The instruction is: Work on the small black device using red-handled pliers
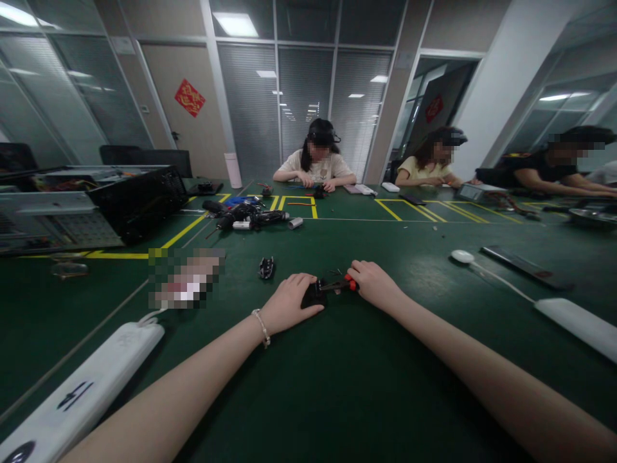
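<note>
My left hand (290, 302) is closed around a small black part (314, 294) on the green table, with thumb and fingers on either side of it. In my right hand (376, 285) are pliers with red handles (351, 282); the fingers wrap the grips. The dark jaws point left and meet the black part, though I cannot tell what exactly they pinch. Several tiny pieces (336, 272) lie just beyond the jaws. To the left of my left hand sits another small black part (265, 267), apart from both hands.
White power strips lie at left (110, 366) and right (578, 318). A heap of black tools and cables (250, 215) is ahead, left of centre. An opened computer case (96, 206) stands at far left. Several people sit across the table (434, 360).
</note>
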Available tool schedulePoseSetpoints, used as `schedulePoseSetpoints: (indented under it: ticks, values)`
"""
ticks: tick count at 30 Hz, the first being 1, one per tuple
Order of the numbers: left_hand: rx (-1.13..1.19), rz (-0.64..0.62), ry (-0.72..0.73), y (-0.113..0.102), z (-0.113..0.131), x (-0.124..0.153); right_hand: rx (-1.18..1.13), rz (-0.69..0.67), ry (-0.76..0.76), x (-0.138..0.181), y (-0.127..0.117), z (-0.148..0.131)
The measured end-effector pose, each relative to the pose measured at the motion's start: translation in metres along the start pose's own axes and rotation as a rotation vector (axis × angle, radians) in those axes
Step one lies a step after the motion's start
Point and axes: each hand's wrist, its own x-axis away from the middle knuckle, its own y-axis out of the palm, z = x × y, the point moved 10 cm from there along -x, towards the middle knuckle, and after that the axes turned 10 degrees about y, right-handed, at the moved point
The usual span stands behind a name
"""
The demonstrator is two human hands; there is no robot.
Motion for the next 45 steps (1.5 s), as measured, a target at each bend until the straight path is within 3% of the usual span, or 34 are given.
schedulePoseSetpoints:
  ticks: [45]
  values:
    - [0.004,0.015,0.011,-0.0011,0.0012,0.0000,0.003,-0.001,-0.008,0.0002,0.0000,-0.0003]
